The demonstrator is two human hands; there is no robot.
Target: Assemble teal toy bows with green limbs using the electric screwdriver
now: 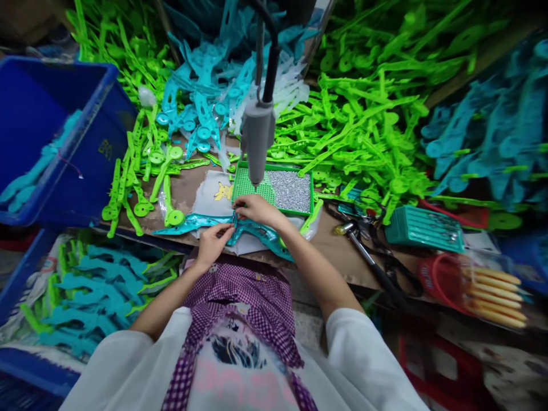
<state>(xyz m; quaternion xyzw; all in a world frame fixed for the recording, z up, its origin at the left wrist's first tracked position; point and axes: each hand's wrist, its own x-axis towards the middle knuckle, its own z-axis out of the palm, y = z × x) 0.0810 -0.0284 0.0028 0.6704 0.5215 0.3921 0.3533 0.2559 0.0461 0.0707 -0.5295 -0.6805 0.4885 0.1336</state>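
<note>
A long, curved, glossy blue plastic part (261, 231) lies across the table's front edge in front of me. My left hand (213, 244) is closed, thumb and fingertips pinching the middle of this part from below. My right hand (256, 209) comes in over the same spot with its fingers pinched together. Whatever sits between those fingertips is too small to make out. Just behind my right hand is a green tray (309, 211), one side a dotted grid, the other heaped with small silvery screws. Above it hangs a grey electric screwdriver (257, 140), its tip pointing down, touched by neither hand.
Heaps of green plastic parts (359, 131) and blue parts (201, 97) fill the back. At left stand a blue bin (98, 114) and a lower crate of parts (98, 291). A hammer (363, 251), a teal box (422, 228) and a red basket (440, 279) are at right.
</note>
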